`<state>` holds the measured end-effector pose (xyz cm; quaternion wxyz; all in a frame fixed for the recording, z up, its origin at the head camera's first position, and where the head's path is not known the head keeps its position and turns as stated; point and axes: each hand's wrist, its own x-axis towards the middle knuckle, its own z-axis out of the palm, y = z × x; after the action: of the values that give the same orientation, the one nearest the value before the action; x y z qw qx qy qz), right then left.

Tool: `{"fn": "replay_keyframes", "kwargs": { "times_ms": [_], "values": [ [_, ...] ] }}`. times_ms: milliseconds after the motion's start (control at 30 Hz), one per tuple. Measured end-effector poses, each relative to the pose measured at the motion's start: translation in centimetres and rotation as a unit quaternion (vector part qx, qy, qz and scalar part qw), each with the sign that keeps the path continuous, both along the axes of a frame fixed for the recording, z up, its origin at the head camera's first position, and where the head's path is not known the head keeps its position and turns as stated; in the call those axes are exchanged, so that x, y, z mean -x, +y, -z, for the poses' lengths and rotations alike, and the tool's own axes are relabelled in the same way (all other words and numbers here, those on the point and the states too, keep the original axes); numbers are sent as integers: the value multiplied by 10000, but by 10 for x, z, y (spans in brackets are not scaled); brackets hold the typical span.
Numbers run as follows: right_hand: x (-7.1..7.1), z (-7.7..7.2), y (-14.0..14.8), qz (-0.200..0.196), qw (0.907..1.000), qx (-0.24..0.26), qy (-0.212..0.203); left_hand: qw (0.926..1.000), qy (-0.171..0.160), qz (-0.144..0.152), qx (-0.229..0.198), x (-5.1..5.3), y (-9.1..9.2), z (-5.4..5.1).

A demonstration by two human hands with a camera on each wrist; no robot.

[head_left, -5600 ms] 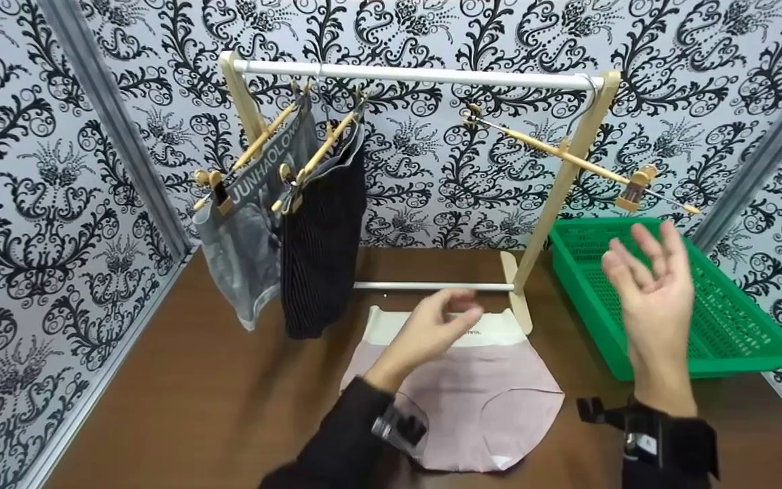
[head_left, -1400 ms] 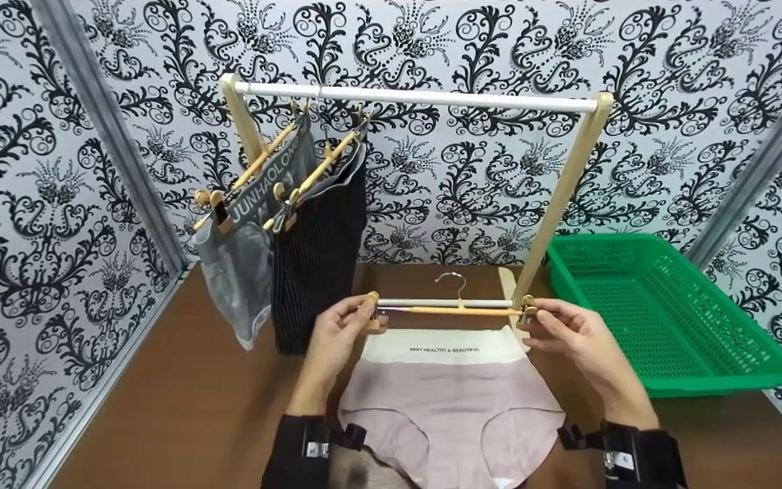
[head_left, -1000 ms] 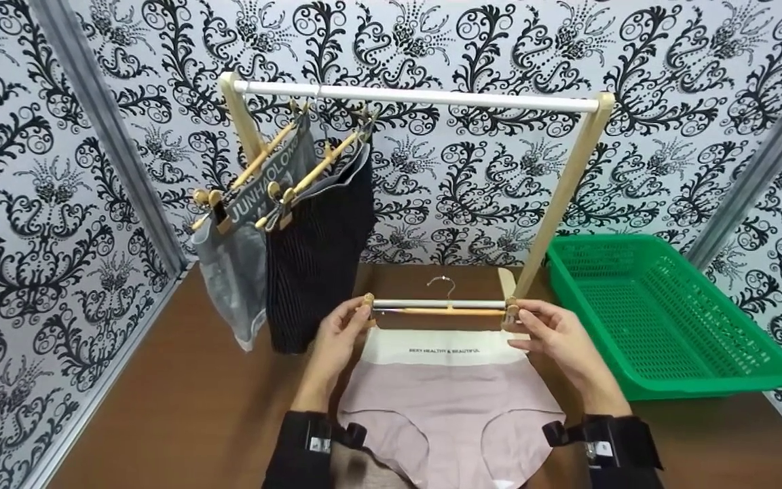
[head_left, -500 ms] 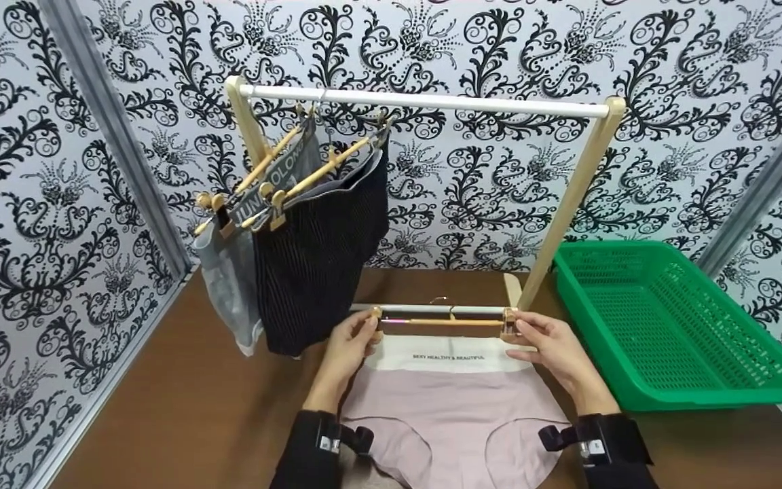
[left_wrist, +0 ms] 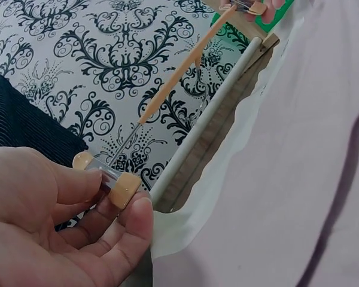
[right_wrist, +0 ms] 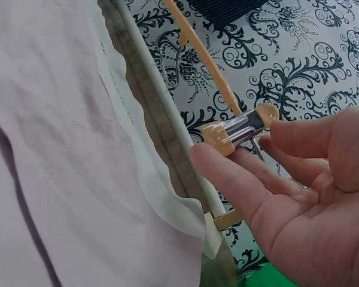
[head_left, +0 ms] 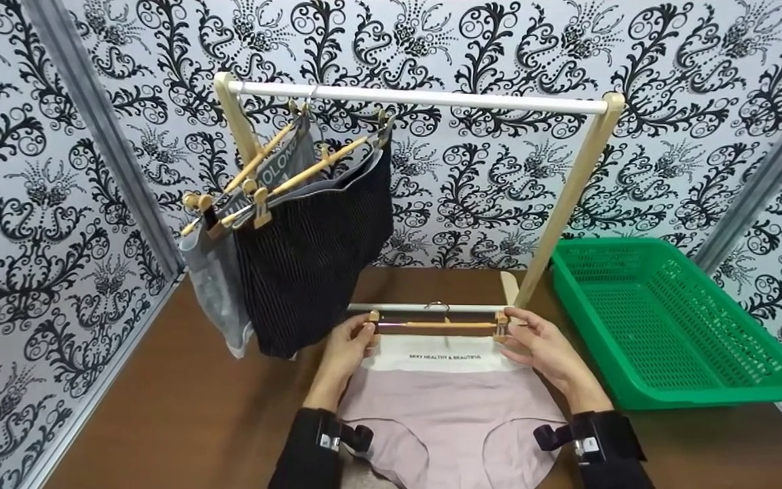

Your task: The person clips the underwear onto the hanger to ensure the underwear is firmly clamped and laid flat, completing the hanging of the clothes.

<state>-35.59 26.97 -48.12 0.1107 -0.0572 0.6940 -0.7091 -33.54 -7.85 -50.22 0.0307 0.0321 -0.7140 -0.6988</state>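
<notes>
A clip hanger is held level between both hands, just behind the cream waistband of pink briefs lying flat on the table. My left hand pinches its left clip between thumb and fingers. At the other end, my right hand grips the right clip. Both wrist views show the clips apart from the waistband. The hanger's metal hook points away from me. Sleeves and wrist straps lie beside the lower part of the briefs.
On the wooden rack, grey boxer briefs and black striped shorts hang from hangers at the left of the white rail. A green basket stands at the right. Patterned walls enclose the table.
The hanger has left the rail's right end and is now in both hands. Within the last second the right hand and clip have shifted left, and the black shorts have swung round.
</notes>
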Motion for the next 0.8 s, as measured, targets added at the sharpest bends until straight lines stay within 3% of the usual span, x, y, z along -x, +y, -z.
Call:
{"fn": "replay_keyframes", "kwargs": {
  "times_ms": [267,533,633,800],
  "values": [
    [-1,5,-4,-374,9991,-218,1,9999,78,-48,90,2,1,4],
    [-4,1,-4,-524,9976,-443,-125,9957,171,237,879,0,2,3],
    [-5,-4,-3,-372,9950,-931,39,9892,264,286,1412,-3,4,0],
    [-5,-8,-2,15,9773,-1986,740,9649,621,330,2531,-7,8,-7]
  ]
}}
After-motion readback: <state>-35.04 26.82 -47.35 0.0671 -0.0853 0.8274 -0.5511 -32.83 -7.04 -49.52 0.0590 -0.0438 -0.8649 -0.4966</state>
